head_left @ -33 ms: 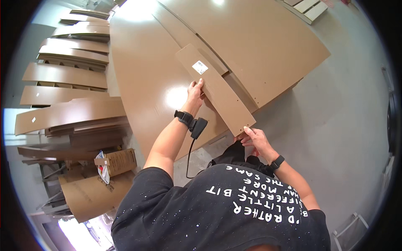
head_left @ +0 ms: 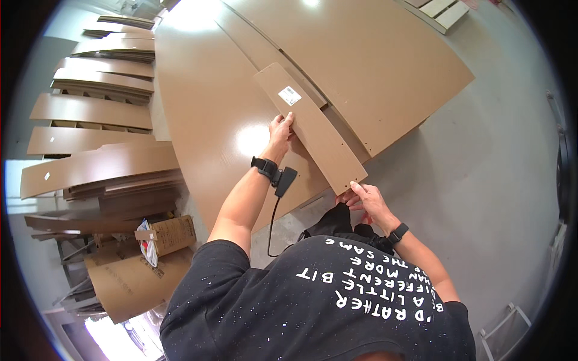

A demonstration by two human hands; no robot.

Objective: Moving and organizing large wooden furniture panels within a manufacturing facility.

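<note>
A long narrow brown board (head_left: 316, 129) with a white label (head_left: 289, 95) lies slantwise over larger brown panels, its near end jutting past their edge. With thumb on top and the other fingers out of sight below, my left hand (head_left: 280, 135) grips its left long edge, just short of the label. My right hand (head_left: 370, 204) pinches the near end, thumb above and fingers underneath. Small dark holes show in the board close to that end. Beneath it are a wide panel on the left (head_left: 208, 120) and another on the right (head_left: 391, 72), with a gap running between them.
Stacks of brown boards (head_left: 90, 108) line the left side. Below them are a cardboard box (head_left: 174, 234), a plastic bag (head_left: 148, 251) and a large sheet of cardboard (head_left: 129, 289). Grey floor (head_left: 469, 180) extends on the right, with a white metal frame (head_left: 506, 331) at lower right.
</note>
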